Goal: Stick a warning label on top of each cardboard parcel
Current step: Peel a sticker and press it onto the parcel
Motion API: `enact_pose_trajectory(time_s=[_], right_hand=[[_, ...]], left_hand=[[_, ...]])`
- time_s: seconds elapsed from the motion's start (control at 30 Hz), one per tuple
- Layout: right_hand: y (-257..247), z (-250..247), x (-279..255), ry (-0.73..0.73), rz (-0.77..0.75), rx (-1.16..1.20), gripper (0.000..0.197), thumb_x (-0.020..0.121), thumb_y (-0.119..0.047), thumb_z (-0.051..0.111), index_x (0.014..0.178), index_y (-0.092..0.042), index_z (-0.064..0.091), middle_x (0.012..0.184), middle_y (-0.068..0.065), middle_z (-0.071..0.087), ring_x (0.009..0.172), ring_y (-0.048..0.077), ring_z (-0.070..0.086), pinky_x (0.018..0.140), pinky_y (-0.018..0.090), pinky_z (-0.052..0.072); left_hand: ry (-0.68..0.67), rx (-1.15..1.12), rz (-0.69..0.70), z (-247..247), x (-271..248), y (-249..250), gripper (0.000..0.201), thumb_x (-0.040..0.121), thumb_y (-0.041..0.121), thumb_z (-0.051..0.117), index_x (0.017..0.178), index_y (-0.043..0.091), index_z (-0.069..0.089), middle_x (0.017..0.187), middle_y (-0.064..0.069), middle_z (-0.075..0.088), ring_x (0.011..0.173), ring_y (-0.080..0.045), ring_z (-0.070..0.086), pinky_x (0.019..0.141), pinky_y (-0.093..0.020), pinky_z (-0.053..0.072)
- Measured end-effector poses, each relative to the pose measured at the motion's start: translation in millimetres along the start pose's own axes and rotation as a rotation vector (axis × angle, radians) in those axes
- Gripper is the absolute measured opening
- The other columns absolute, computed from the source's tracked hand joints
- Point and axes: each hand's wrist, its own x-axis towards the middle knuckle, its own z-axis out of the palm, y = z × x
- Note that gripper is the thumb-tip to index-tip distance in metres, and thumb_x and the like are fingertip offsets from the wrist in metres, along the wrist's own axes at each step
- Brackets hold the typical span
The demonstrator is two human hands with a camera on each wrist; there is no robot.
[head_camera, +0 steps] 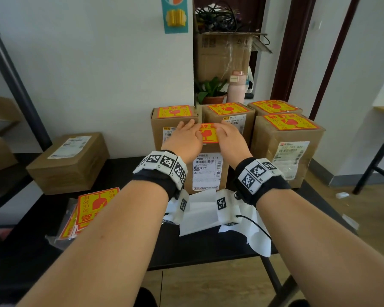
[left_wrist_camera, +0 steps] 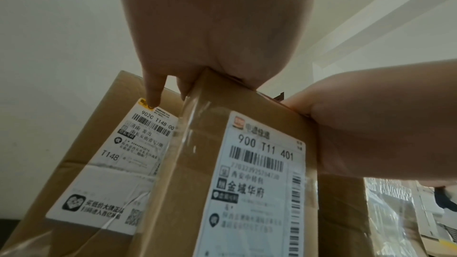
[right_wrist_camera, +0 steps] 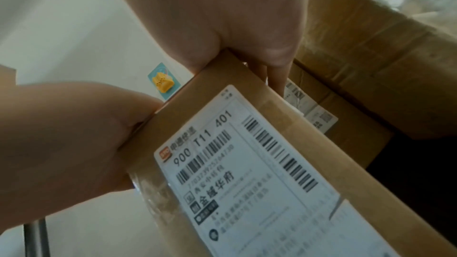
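On the far left of the black table point(head_camera: 124, 169) lies a flat brown cardboard box point(head_camera: 69, 162) with no warning sticker; nearer sits a stack of yellow-and-red warning labels point(head_camera: 91, 207). At centre, the left hand point(head_camera: 184, 138) and right hand point(head_camera: 228, 140) lie flat, fingers straight, pressing a yellow-and-red warning label point(head_camera: 207, 135) onto the top of the tall brown cardboard parcel point(head_camera: 206, 171). Four labelled brown parcels point(head_camera: 284, 138) stand behind and right.
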Motion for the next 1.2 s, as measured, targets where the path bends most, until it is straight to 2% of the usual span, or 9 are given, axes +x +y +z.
enact_pose_trajectory(time_s=[0.1,0.23,0.33,0.43,0.7,0.87,0.97,1.07,1.2], right_hand=[[0.6,-0.3,-7.7,0.041,0.04,0.097,0.043,0.102,-0.033,0.038,0.141,-0.018,0.049,0.146,0.007,0.044,0.134,0.022,0.043,0.114,0.044,0.035],[6.8,-16.8,-19.6,0.165,0.133,0.181,0.043,0.1,-0.036,0.047,0.14,-0.022,0.046,0.138,0.005,0.049,0.118,0.017,0.053,0.098,0.031,0.047],[10.6,-26.5,-28.4,0.191,0.147,0.11,0.038,0.098,-0.038,0.05,0.131,-0.019,0.053,0.127,0.001,0.057,0.106,0.013,0.055,0.088,0.029,0.046],[9.6,-27.8,-34.0,0.153,0.144,0.052,0.036,0.095,-0.037,0.054,0.126,-0.018,0.055,0.119,0.001,0.064,0.102,0.018,0.063,0.087,0.041,0.056],[10.2,-55.0,-43.7,0.229,0.105,-0.098,0.034,0.096,-0.025,0.054,0.127,-0.013,0.061,0.119,0.006,0.067,0.108,0.022,0.062,0.093,0.037,0.051],[16.3,-69.5,-45.1,0.254,0.08,-0.143,0.032,0.096,-0.022,0.052,0.125,-0.015,0.064,0.117,0.004,0.067,0.105,0.02,0.061,0.08,0.028,0.046],[18.7,-74.0,-45.7,0.265,0.071,-0.151,0.031,0.095,-0.022,0.052,0.123,-0.014,0.065,0.12,0.004,0.066,0.108,0.022,0.061,0.085,0.033,0.05],[18.8,-76.1,-46.8,0.274,0.073,-0.152,0.032,0.095,-0.021,0.053,0.125,-0.016,0.063,0.126,0.004,0.064,0.109,0.022,0.06,0.09,0.039,0.052],[19.9,-68.1,-48.7,0.24,0.078,-0.155,0.036,0.092,-0.027,0.05,0.124,-0.021,0.064,0.119,0.004,0.066,0.108,0.02,0.061,0.09,0.042,0.053]], left_hand=[[-0.003,-0.016,-0.018,-2.3,-1.1,-1.0,0.05,0.106,0.034,0.013,0.154,0.024,0.02,0.163,-0.003,0.008,0.15,-0.026,0.007,0.122,-0.042,0.01],[0.19,-0.182,-0.08,-1.6,-11.0,0.1,0.053,0.104,0.047,0.022,0.147,0.021,0.038,0.158,-0.005,0.028,0.144,-0.023,0.029,0.115,-0.043,0.027],[0.319,-0.276,-0.234,-6.2,-15.9,7.8,0.043,0.101,0.038,0.037,0.133,0.013,0.049,0.134,-0.01,0.05,0.122,-0.028,0.052,0.095,-0.039,0.042],[0.283,-0.25,-0.26,-11.6,-15.4,15.6,0.033,0.096,0.026,0.047,0.125,0.01,0.054,0.126,-0.01,0.058,0.111,-0.026,0.057,0.083,-0.033,0.042],[0.325,-0.35,-0.198,-6.4,-16.5,45.2,0.039,0.096,0.027,0.053,0.131,0.011,0.058,0.133,-0.005,0.06,0.12,-0.023,0.056,0.096,-0.031,0.043],[0.282,-0.396,-0.253,-1.3,-13.1,63.0,0.023,0.09,0.02,0.057,0.1,0.006,0.071,0.088,-0.006,0.069,0.079,-0.024,0.064,0.056,-0.026,0.043],[0.27,-0.421,-0.261,-0.1,-10.5,68.5,0.017,0.089,0.019,0.057,0.09,0.008,0.068,0.087,-0.007,0.069,0.079,-0.025,0.066,0.067,-0.032,0.053],[0.276,-0.404,-0.207,3.8,-7.7,71.9,0.013,0.092,0.018,0.053,0.08,0.016,0.058,0.09,-0.002,0.058,0.084,-0.022,0.057,0.073,-0.03,0.043],[0.223,-0.425,-0.197,11.3,-4.7,68.9,0.025,0.094,0.022,0.05,0.102,0.005,0.067,0.099,-0.012,0.066,0.096,-0.03,0.063,0.079,-0.035,0.049]])
